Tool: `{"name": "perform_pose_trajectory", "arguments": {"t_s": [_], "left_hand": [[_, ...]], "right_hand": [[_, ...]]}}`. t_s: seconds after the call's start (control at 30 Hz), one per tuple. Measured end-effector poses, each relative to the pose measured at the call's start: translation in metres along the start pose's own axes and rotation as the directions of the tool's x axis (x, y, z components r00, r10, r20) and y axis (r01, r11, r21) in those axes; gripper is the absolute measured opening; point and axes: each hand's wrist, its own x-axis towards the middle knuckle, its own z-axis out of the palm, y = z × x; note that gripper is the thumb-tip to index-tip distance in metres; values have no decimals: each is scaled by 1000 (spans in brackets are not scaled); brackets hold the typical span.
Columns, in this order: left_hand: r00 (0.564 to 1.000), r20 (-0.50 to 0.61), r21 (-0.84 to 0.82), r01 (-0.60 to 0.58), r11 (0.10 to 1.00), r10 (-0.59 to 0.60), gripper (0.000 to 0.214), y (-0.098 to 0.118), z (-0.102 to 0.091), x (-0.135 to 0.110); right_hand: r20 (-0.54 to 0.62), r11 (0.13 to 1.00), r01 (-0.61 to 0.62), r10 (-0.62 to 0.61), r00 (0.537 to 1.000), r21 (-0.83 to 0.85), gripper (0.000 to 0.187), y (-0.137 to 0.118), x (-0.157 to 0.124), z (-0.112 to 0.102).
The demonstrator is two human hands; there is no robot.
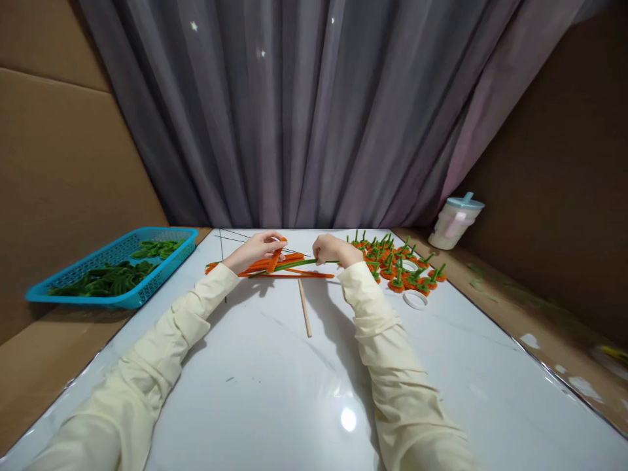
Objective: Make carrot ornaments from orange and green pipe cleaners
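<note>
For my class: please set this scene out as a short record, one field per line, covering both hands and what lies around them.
Left hand: left hand pinching an orange piece
Right hand: right hand, fingers curled, at green strips; grip unclear
Beneath hands: orange strips on the white table
Nearer the person: wooden stick
Right side: orange-and-green pieces, white ring, lidded cup
Left side: blue basket holding green pieces
Behind: grey curtain

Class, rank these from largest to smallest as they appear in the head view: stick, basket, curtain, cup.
1. Curtain
2. Basket
3. Cup
4. Stick
</note>
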Motion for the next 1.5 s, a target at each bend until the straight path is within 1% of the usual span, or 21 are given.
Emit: {"name": "perform_pose_trajectory", "arguments": {"t_s": [0.03, 0.1, 0.17, 0.23, 0.3, 0.37, 0.47, 0.57, 0.63, 0.7, 0.73, 0.8, 0.83, 0.9, 1.0, 1.13, 1.3, 1.37, 1.43, 1.47, 1.5], "left_hand": [[998, 37, -123, 48, 991, -44, 29, 3, 0, -4], [983, 136, -356, 161, 921, -120, 29, 5, 3, -14], [960, 231, -494, 258, 830, -160, 28, 2, 11, -25], [928, 333, -593, 344, 728, -167, 24, -5, 22, -36], [907, 385, -617, 389, 684, -168, 22, -13, 33, -47], [876, 451, -614, 444, 652, -171, 20, -21, 42, -56], [827, 538, -608, 514, 605, -163, 19, -31, 49, -66], [820, 553, -643, 534, 550, -149, 25, -37, 50, -70], [818, 556, -679, 549, 488, -146, 28, -40, 49, -71], [806, 575, -698, 574, 429, -143, 31, -41, 49, -71], [799, 585, -698, 584, 414, -141, 33, -41, 49, -70], [791, 596, -689, 593, 417, -139, 34, -42, 49, -70], [794, 591, -688, 588, 425, -141, 33, -43, 49, -70], [808, 570, -691, 569, 445, -148, 29, -44, 50, -70], [824, 543, -696, 550, 461, -164, 25, -48, 52, -69], [846, 500, -721, 526, 452, -185, 23, -47, 53, -68], [850, 499, -737, 518, 433, -168, 23, -47, 54, -69], [850, 502, -738, 516, 434, -157, 23, -49, 54, -66], [851, 503, -740, 513, 435, -147, 26, -51, 54, -60], [853, 503, -741, 509, 438, -140, 27, -52, 53, -56], [855, 502, -742, 504, 442, -132, 27, -53, 53, -52]], "right_hand": [[-46, 1000, 18, -18, 999, -5, 20, 3, -4, -1], [-135, 999, 43, -46, 990, -29, 18, 10, -15, -1], [-212, 997, 50, -63, 975, -67, 18, 17, -25, 5], [-277, 993, 39, -70, 958, -115, 20, 23, -35, 15], [-329, 986, 19, -73, 942, -164, 25, 29, -45, 29], [-361, 979, 6, -80, 929, -203, 31, 33, -57, 46], [-386, 970, 16, -112, 916, -243, 40, 39, -79, 73], [-424, 970, 4, -111, 899, -245, 44, 48, -99, 95], [-518, 983, -3, -95, 850, -185, 47, 57, -108, 104], [-609, 995, 0, -61, 791, -99, 46, 67, -113, 108], [-649, 998, 12, -48, 759, -61, 44, 71, -113, 109], [-714, 999, 39, -29, 699, -3, 38, 78, -113, 109], [-738, 998, 53, -23, 674, 17, 34, 80, -112, 109], [-766, 997, 72, -17, 643, 38, 32, 84, -110, 109], [-775, 997, 76, -30, 631, 24, 33, 85, -107, 111], [-769, 997, 80, -57, 636, -8, 34, 81, -106, 115], [-782, 997, 74, -44, 622, 3, 34, 79, -101, 125], [-773, 992, 98, -119, 623, -74, 34, 82, -94, 130], [-742, 964, 166, -265, 616, -206, 35, 85, -83, 132], [-725, 941, 205, -339, 600, -270, 35, 87, -77, 132], [-719, 918, 236, -396, 572, -318, 35, 89, -70, 131]]}}
